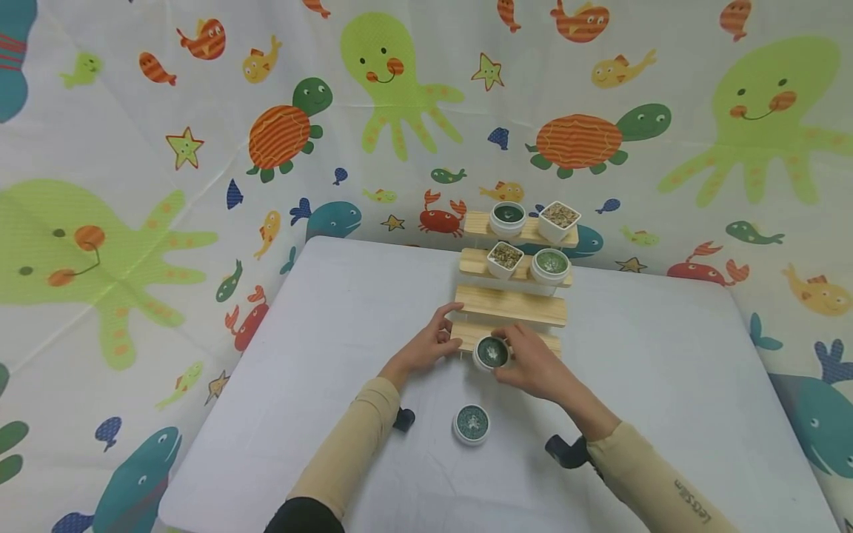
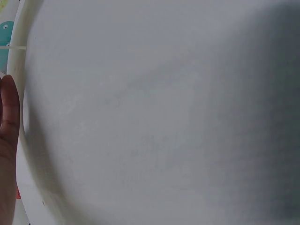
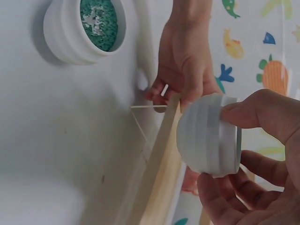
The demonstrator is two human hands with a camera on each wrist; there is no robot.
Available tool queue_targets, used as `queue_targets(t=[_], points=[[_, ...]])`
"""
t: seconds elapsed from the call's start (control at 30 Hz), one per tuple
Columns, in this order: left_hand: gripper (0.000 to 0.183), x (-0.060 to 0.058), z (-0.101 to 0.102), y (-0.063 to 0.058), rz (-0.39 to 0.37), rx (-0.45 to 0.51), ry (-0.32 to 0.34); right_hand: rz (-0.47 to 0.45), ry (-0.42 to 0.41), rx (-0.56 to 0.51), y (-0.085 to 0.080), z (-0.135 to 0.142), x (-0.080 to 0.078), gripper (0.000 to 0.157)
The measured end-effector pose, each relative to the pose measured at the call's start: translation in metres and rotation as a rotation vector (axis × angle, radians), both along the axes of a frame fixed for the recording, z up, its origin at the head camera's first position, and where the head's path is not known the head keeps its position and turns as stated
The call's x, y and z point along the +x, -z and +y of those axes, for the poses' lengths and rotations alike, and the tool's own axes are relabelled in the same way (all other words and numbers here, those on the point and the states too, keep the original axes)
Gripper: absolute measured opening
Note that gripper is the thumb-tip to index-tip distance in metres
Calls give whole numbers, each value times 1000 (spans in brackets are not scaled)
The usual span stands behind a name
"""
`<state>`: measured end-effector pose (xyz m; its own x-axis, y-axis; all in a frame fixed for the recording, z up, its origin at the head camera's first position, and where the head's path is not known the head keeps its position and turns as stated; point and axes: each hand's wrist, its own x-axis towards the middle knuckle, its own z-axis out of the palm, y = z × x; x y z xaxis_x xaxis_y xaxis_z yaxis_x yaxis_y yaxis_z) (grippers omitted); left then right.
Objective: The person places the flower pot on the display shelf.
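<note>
My right hand (image 1: 533,363) holds a round white pot (image 1: 492,353) with dark green filling, thumb on one side and fingers on the other. In the right wrist view this ribbed pot (image 3: 206,136) is tilted in the frame, close over the lowest plank (image 3: 161,187). My left hand (image 1: 426,346) grips the left end of the tiered wooden stand (image 1: 509,305) by its lower planks. Only the edge of the left hand (image 2: 8,140) shows in the left wrist view. A second round white pot (image 1: 472,423) with green filling stands on the table in front.
On the stand's top plank are a round dark-green pot (image 1: 509,218) and a square pot (image 1: 559,220) with beige grains. The plank below bears a square pot (image 1: 505,259) and a round green one (image 1: 549,265). A patterned curtain (image 1: 413,89) hangs behind the white table (image 1: 360,296).
</note>
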<state>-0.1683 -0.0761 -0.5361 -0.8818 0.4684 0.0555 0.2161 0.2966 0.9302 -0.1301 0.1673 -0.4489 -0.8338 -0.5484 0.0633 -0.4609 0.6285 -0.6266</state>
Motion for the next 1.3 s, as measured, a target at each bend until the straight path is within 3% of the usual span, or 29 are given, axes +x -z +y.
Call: queue_targets(t=[0.17,0.33,0.73,1.07,1.13,1.3], points=[[65,8,-1,-23,-18,15,23,-7,-1,-7,-7,0,-4,52],[65,10,-1,-26,-15,21,25,-11,1,-21,-13,1,-9,50],[65,8,-1,-22,-18,21,38,25,42,-21,-25,1,-24,54],[65,9,-1,-24,-16,-10,24,-2,92,18,-33,2,-32,55],[66,5,-1,-14,-11,-15,9,-10,95,14,-34,2,-33,56],[66,1,-1,-2,-7,7,-4,-13,96,1,-35,2,-37,57]])
